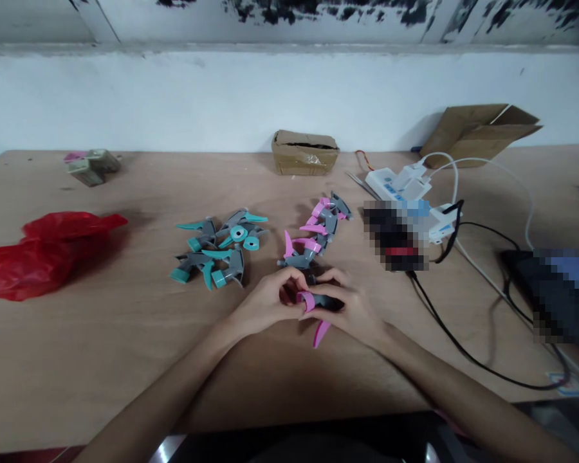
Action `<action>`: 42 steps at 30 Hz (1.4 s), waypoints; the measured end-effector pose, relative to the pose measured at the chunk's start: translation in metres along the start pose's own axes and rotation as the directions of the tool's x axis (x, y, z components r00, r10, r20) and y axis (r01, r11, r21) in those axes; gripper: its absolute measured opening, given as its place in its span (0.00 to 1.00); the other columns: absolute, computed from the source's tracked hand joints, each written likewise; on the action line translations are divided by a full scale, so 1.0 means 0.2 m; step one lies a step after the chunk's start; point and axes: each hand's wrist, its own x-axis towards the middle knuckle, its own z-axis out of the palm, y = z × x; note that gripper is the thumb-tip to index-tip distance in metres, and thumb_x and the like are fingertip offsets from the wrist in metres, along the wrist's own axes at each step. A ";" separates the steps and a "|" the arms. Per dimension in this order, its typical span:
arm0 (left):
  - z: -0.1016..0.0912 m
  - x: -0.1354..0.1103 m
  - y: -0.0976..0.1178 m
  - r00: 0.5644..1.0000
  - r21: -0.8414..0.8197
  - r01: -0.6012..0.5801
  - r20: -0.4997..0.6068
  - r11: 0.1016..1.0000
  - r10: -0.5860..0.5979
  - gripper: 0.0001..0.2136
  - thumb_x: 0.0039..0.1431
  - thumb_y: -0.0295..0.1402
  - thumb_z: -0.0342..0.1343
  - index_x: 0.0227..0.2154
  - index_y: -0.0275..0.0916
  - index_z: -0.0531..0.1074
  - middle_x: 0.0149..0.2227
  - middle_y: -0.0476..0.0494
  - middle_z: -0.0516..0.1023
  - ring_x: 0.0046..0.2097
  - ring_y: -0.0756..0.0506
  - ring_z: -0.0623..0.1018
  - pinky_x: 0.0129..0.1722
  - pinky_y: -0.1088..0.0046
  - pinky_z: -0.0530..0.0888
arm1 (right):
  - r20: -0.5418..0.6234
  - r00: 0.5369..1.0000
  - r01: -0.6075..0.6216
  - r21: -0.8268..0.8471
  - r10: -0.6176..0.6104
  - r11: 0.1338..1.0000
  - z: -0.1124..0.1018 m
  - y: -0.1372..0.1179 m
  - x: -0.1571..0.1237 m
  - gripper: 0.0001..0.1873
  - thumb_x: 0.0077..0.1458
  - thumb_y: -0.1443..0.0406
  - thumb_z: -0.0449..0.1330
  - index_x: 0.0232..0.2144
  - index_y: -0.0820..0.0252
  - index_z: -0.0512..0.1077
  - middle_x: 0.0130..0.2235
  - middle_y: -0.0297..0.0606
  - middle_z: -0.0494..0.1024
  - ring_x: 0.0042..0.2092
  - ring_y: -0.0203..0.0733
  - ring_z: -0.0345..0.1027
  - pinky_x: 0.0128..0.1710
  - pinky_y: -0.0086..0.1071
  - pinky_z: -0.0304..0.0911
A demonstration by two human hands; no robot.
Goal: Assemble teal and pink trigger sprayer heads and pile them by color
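Note:
Between my two hands, near the middle of the table, is a grey and pink spray trigger head (321, 333), its pink lever pointing down toward me. My right hand (354, 307) is closed around the grey body. The fingers of my left hand (275, 299) are curled at the pink collar (306, 300) and appear to grip it. Part of the sprayer is hidden by my fingers. Just beyond my hands lies a row of pink and grey spray trigger heads (313, 244). To the left of them sits a group of several teal and grey spray trigger heads (229, 262).
A red plastic bag (53, 254) lies at the left. Against the wall stand a small cardboard box (305, 154) and an open carton (468, 138). On the right are a white power strip (383, 183), cables and a dark device (398, 247).

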 end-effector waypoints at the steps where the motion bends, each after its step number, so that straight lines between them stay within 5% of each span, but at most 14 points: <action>1: 0.01 0.00 0.00 1.000 0.020 -0.010 -0.021 1.000 0.010 0.08 0.49 0.29 0.58 0.33 0.39 0.66 0.31 0.52 0.71 0.29 0.53 0.69 0.29 0.77 0.67 | 0.000 1.000 -0.001 -0.012 0.001 1.000 0.00 0.00 0.00 0.16 0.48 0.56 0.63 0.40 0.52 0.75 0.39 0.39 0.72 0.44 0.45 0.67 0.43 0.43 0.66; 16: 0.12 -0.02 -0.01 0.962 -0.048 -0.027 -0.271 0.998 0.013 0.05 0.54 0.32 0.55 0.33 0.38 0.67 0.34 0.47 0.73 0.36 0.48 0.75 0.35 0.72 0.73 | -0.039 0.999 -0.004 -0.238 -0.005 0.971 0.00 -0.01 -0.01 0.14 0.53 0.58 0.59 0.43 0.52 0.73 0.40 0.40 0.72 0.45 0.45 0.67 0.43 0.42 0.61; 21: 0.12 -0.04 0.02 0.907 0.207 0.103 -0.421 0.973 -0.007 0.05 0.51 0.33 0.58 0.28 0.38 0.69 0.32 0.48 0.72 0.32 0.48 0.74 0.31 0.73 0.71 | -0.066 0.997 0.005 -0.332 -0.029 0.943 0.01 -0.02 -0.03 0.16 0.54 0.57 0.58 0.45 0.53 0.72 0.40 0.42 0.72 0.46 0.46 0.66 0.45 0.43 0.59; 24: 0.10 -0.05 0.05 0.921 0.336 0.184 -0.388 0.924 -0.043 0.05 0.52 0.35 0.58 0.28 0.39 0.74 0.31 0.48 0.73 0.31 0.48 0.73 0.31 0.72 0.69 | -0.079 0.996 0.005 -0.361 -0.036 0.933 0.02 -0.03 -0.03 0.16 0.54 0.57 0.58 0.45 0.53 0.72 0.40 0.42 0.72 0.45 0.45 0.66 0.45 0.43 0.58; 35: 0.14 -0.06 0.09 0.895 0.414 0.268 -0.441 0.870 -0.066 0.04 0.53 0.32 0.57 0.27 0.41 0.77 0.30 0.49 0.73 0.31 0.48 0.74 0.30 0.72 0.67 | -0.054 0.999 -0.021 -0.368 0.001 0.930 0.02 -0.07 -0.01 0.14 0.55 0.58 0.57 0.43 0.52 0.73 0.39 0.40 0.74 0.44 0.43 0.67 0.45 0.41 0.55; 40: 0.08 -0.04 0.03 0.827 0.329 0.247 -0.561 0.912 -0.022 0.04 0.49 0.28 0.57 0.23 0.39 0.75 0.28 0.49 0.72 0.29 0.49 0.71 0.32 0.72 0.67 | -0.177 0.978 -0.173 -0.381 0.113 0.908 -0.06 0.00 -0.01 0.18 0.48 0.52 0.61 0.42 0.47 0.75 0.38 0.39 0.74 0.43 0.48 0.67 0.45 0.46 0.55; 42: 0.04 -0.03 0.01 0.810 0.232 0.202 -0.586 0.952 -0.029 0.04 0.50 0.29 0.56 0.24 0.38 0.75 0.28 0.49 0.72 0.29 0.50 0.71 0.32 0.73 0.68 | -0.270 0.938 -0.286 -0.250 0.217 0.925 -0.10 0.03 -0.01 0.19 0.46 0.51 0.63 0.40 0.48 0.75 0.39 0.39 0.75 0.43 0.48 0.68 0.45 0.45 0.58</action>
